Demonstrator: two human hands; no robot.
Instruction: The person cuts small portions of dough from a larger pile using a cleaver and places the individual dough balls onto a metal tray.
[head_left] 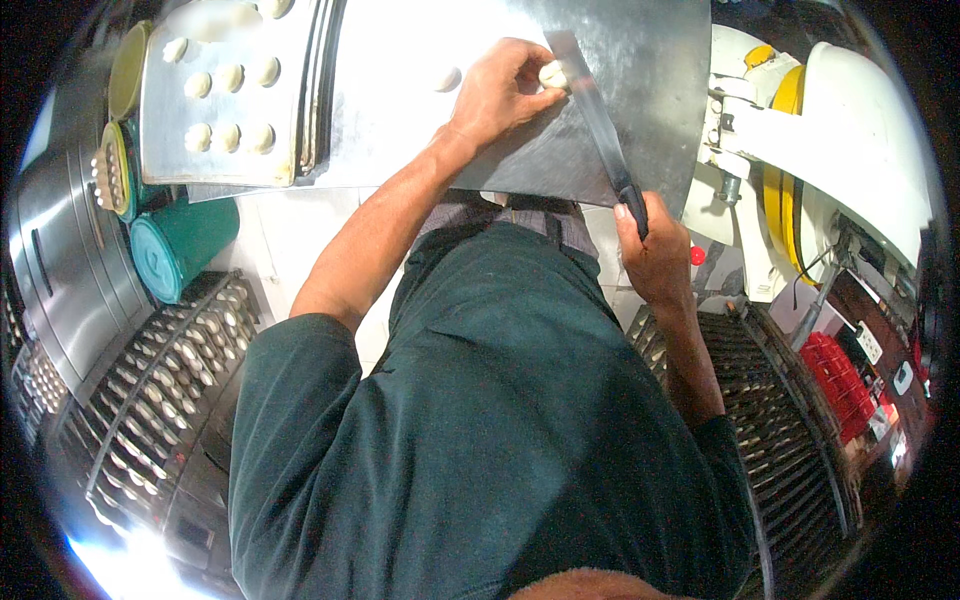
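Note:
Between the thumb and fingers of my left hand (502, 92) is a small pale piece of dough (552, 74), held over the metal table (650, 110). My right hand (654, 245) is wrapped round the black handle of a long knife (597, 120). The knife's broad blade points away from me, and its far part lies right beside the dough. Whether the blade touches the dough I cannot tell. Another dough ball (447, 79) rests on the table to the left of my left hand. Farther left, a baking tray (222, 165) carries several dough balls in rows.
More trays are stacked under the baking tray. Left of the table stand a teal bucket (160, 258) and a steel cabinet (75, 250). A rack (130, 430) of dough-filled trays is at lower left, another rack (780, 420) at lower right. A white-and-yellow machine (850, 140) borders the table's right side.

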